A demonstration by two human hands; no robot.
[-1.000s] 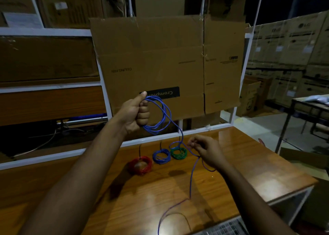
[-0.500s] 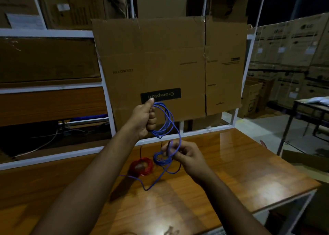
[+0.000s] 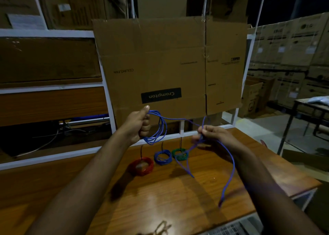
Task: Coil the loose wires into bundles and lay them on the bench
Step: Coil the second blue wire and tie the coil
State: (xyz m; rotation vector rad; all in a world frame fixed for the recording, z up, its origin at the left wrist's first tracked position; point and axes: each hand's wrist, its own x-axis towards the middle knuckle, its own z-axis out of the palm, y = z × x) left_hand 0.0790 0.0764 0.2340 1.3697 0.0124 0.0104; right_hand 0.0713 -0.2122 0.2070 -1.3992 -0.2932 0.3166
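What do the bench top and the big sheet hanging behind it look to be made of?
Bench top: wood or wood-look laminate with a glossy finish; it shows brown grain and bright reflections of light. Which of the two, I cannot tell. Hanging sheet: plain brown corrugated cardboard, matte, a flattened carton by its fold creases, tape seam and printed labels.

hands (image 3: 140, 124): 2 | loose blue wire (image 3: 228, 156): 1 | finished bundles lying on bench: 3 – red (image 3: 141, 166), blue (image 3: 162, 157), green (image 3: 180, 153) | hanging cardboard sheet (image 3: 169, 65): 1

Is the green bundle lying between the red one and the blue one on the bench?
No, the blue bundle lies in the middle, with the red bundle and green bundle at the ends.
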